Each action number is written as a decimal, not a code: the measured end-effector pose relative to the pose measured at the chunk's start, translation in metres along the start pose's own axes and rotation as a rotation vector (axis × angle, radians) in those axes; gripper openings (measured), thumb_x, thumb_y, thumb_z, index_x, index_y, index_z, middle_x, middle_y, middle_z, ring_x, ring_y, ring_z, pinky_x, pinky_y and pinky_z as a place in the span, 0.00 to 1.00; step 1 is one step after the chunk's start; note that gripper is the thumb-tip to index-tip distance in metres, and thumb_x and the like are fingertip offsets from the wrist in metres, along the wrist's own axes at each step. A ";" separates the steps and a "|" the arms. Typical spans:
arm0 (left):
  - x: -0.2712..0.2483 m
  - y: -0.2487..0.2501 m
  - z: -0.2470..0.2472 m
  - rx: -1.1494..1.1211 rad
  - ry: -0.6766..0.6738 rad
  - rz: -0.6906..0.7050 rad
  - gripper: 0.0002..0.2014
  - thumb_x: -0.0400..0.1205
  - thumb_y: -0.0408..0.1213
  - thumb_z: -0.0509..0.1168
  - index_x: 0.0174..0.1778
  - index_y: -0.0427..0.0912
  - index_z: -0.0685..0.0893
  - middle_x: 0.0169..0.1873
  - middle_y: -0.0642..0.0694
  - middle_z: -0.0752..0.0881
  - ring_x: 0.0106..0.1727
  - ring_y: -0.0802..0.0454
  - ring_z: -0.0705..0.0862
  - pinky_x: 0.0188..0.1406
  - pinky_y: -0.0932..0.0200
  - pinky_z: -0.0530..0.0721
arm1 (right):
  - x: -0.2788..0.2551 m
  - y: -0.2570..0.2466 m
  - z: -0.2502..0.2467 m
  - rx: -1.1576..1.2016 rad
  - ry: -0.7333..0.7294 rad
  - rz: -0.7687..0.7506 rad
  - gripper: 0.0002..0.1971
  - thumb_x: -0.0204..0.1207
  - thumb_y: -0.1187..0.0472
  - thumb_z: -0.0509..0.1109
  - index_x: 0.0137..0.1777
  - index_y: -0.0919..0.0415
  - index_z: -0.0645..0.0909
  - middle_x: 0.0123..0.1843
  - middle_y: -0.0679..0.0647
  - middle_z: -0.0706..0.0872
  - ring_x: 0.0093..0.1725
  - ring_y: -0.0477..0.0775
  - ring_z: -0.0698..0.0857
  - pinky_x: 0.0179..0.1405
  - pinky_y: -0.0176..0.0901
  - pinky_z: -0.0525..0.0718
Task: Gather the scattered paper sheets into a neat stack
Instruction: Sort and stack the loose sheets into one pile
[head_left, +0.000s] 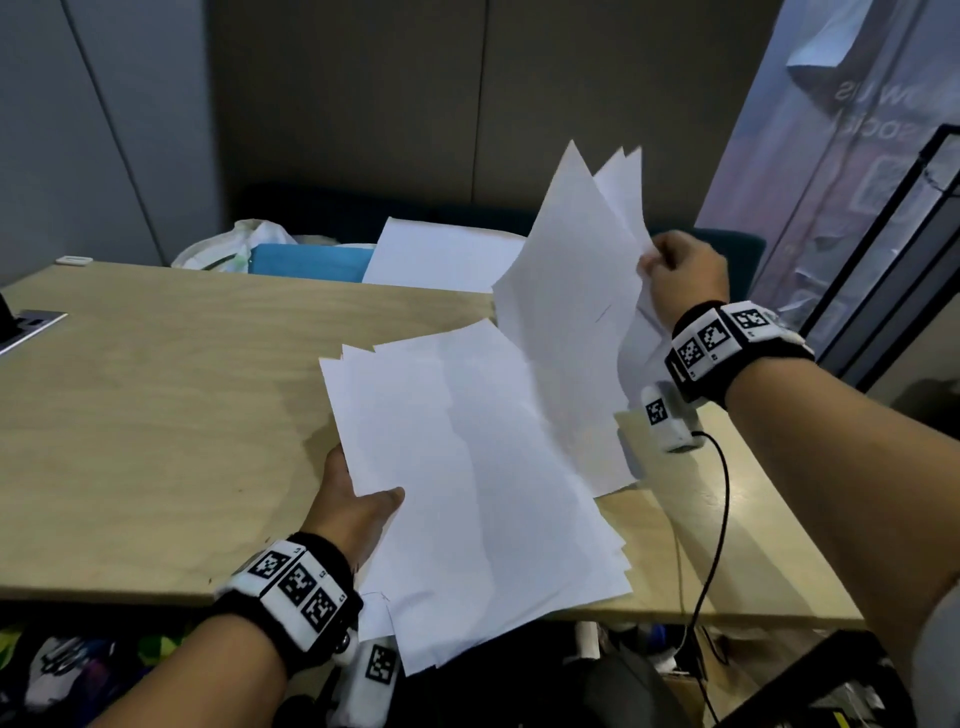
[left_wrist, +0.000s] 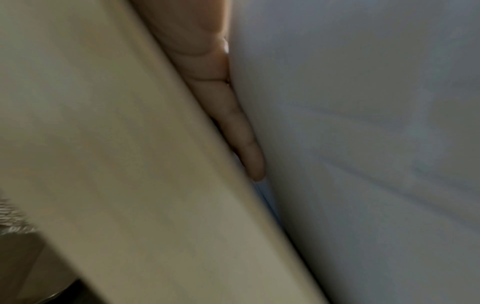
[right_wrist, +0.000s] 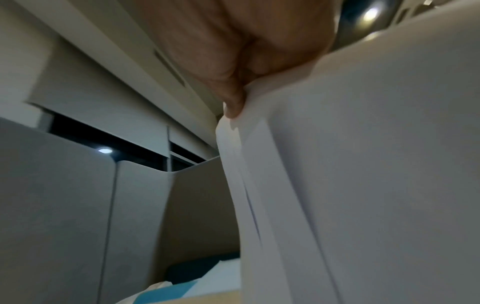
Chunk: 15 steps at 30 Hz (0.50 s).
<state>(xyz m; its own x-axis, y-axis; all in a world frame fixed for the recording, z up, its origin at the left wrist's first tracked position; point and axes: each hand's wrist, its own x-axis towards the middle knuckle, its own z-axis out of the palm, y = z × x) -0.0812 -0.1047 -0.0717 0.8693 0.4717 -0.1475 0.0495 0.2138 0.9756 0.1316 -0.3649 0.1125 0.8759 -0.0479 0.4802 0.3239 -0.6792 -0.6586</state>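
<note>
White paper sheets are split between both hands above the wooden tabletop (head_left: 156, 395). Left hand (head_left: 353, 506) grips a fanned bundle of sheets (head_left: 478, 478) at its left edge, thumb on top, fingers (left_wrist: 241, 131) lying straight beneath against the underside. Right hand (head_left: 685, 275) pinches a second bunch of sheets (head_left: 571, 312) by its right edge, fingers (right_wrist: 233, 98) curled tight on the paper, the bunch hanging raised and tilted. Beyond those fingers, one more sheet (head_left: 436, 254) lies at the tabletop's far edge beside a blue box (head_left: 306, 262).
</note>
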 end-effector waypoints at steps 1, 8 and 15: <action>0.001 0.000 -0.001 0.003 0.002 0.012 0.38 0.77 0.15 0.65 0.75 0.54 0.62 0.62 0.47 0.83 0.61 0.44 0.83 0.61 0.46 0.80 | -0.001 -0.008 -0.006 -0.013 0.014 -0.078 0.08 0.80 0.62 0.61 0.49 0.59 0.83 0.47 0.53 0.85 0.45 0.53 0.82 0.46 0.41 0.82; 0.002 0.000 -0.006 0.173 -0.081 0.035 0.34 0.79 0.21 0.65 0.74 0.60 0.71 0.70 0.57 0.74 0.69 0.58 0.74 0.65 0.59 0.74 | -0.040 -0.058 -0.029 -0.201 0.055 -0.762 0.11 0.81 0.59 0.61 0.57 0.59 0.82 0.47 0.58 0.91 0.43 0.63 0.89 0.44 0.54 0.86; -0.006 0.020 -0.007 -0.159 -0.054 -0.283 0.40 0.77 0.72 0.50 0.56 0.40 0.89 0.51 0.35 0.91 0.54 0.37 0.89 0.62 0.38 0.82 | -0.113 -0.030 -0.015 -0.280 -0.219 -1.085 0.09 0.74 0.67 0.67 0.50 0.56 0.86 0.40 0.54 0.90 0.37 0.60 0.88 0.28 0.50 0.86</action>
<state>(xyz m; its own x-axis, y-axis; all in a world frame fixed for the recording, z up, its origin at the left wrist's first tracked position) -0.0892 -0.0975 -0.0524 0.8571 0.3293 -0.3961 0.2191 0.4628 0.8590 0.0178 -0.3500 0.0863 0.2352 0.7742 0.5877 0.8809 -0.4253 0.2078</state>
